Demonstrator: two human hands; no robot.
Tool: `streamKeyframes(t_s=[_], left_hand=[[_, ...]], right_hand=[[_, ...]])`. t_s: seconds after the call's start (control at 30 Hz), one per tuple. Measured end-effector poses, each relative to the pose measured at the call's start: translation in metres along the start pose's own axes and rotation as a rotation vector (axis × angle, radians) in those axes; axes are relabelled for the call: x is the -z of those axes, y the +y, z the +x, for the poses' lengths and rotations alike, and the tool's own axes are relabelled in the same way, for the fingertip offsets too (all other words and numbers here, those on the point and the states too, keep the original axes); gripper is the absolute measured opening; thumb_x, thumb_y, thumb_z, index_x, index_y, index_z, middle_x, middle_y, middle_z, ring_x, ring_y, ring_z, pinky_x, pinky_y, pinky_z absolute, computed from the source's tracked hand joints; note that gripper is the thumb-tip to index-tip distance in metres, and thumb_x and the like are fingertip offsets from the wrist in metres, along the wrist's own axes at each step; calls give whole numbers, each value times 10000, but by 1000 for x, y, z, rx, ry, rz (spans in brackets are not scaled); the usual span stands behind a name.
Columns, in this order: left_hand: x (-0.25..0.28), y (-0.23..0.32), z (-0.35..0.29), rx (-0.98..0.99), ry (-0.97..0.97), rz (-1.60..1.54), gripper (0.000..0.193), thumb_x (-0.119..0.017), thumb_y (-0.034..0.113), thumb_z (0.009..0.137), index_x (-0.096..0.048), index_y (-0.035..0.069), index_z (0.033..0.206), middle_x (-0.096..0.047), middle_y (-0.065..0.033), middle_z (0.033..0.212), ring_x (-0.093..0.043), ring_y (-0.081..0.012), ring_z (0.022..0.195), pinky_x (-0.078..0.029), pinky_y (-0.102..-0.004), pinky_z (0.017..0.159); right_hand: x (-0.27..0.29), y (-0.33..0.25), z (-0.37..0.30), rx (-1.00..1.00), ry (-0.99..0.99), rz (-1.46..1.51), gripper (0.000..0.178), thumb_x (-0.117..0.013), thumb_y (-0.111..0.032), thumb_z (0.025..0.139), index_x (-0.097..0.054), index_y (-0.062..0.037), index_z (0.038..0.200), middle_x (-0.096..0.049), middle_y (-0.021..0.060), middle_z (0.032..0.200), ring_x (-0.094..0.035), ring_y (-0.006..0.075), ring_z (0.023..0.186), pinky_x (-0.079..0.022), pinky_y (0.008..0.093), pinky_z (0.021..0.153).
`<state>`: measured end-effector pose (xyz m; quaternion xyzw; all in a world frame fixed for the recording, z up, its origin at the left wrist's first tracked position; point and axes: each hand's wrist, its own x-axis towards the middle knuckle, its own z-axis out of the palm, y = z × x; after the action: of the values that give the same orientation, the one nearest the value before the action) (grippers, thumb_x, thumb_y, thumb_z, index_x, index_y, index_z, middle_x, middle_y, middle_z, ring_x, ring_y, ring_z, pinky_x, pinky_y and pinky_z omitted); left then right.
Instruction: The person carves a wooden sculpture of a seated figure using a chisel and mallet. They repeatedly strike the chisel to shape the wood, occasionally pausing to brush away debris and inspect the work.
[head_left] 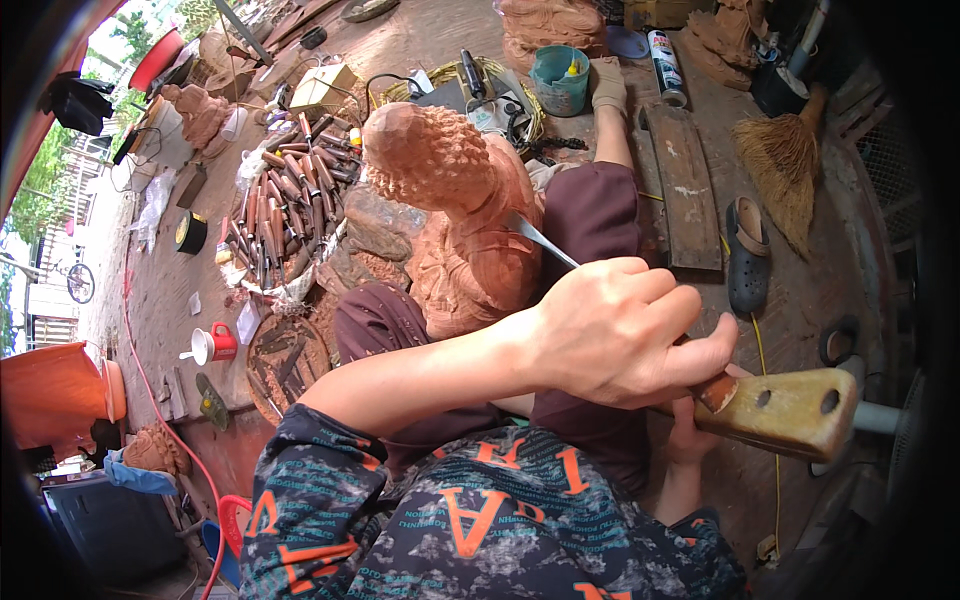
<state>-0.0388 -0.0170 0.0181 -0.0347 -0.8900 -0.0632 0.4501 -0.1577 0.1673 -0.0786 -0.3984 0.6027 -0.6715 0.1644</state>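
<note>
A reddish-brown carved wooden figure [470, 270] with a knobbly, curl-textured head stands between my legs. My left hand [625, 335] is closed around a chisel [545, 240], its arm crossing in front of my body. The metal blade reaches the figure below its neck, where the tip appears to touch the wood. Beyond my fist the chisel's brown handle end shows, close to a yellowish wooden mallet [785, 410] with dark holes. Below it, my right hand [690, 432] is wrapped round the mallet's narrower end, partly hidden by the left hand.
A heap of wooden-handled carving tools [290, 205] lies left of the figure, above a round tray of metal blades [285, 360]. A red-and-white mug [212, 344] stands farther left. On the right are a plank [685, 190], a clog [747, 260] and a broom [785, 165]; a green bucket [560, 82] stands at the back.
</note>
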Motion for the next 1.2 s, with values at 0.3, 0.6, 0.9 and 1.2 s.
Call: streamKeyframes(t_s=[0.3, 0.6, 0.9, 1.2], left_hand=[[5, -3, 6, 69, -10, -77, 369, -698, 327, 696, -649, 107, 988, -354, 17, 623, -413, -125, 475, -319, -288, 413], [10, 24, -1, 109, 108, 212, 287, -664, 158, 617, -672, 143, 903, -373, 50, 607, -347, -71, 475, -261, -213, 411], [4, 11, -6, -25, 222, 3, 164, -688, 230, 690, -611, 117, 780, -321, 50, 580, -366, -92, 456, -264, -242, 398], [14, 5, -3, 15, 161, -74, 289, -683, 343, 668, -554, 113, 785, -444, 12, 605, -497, -143, 491, -383, -295, 419]], right_hand=[[26, 24, -12, 147, -124, -598, 380, -686, -310, 830, -528, -69, 1078, -510, 112, 1013, -523, 296, 915, -419, 392, 777], [16, 11, -14, -30, -205, -388, 466, -516, -294, 902, -431, -15, 1266, -504, 43, 1082, -490, 118, 937, -413, 289, 836], [5, -9, -8, 167, -147, -138, 297, -470, -225, 936, -437, -49, 1174, -534, 101, 1082, -548, 119, 943, -452, 339, 851], [2, -37, -4, 11, -97, -142, 392, -747, -257, 798, -517, -61, 1047, -572, 87, 914, -557, 181, 791, -436, 311, 715]])
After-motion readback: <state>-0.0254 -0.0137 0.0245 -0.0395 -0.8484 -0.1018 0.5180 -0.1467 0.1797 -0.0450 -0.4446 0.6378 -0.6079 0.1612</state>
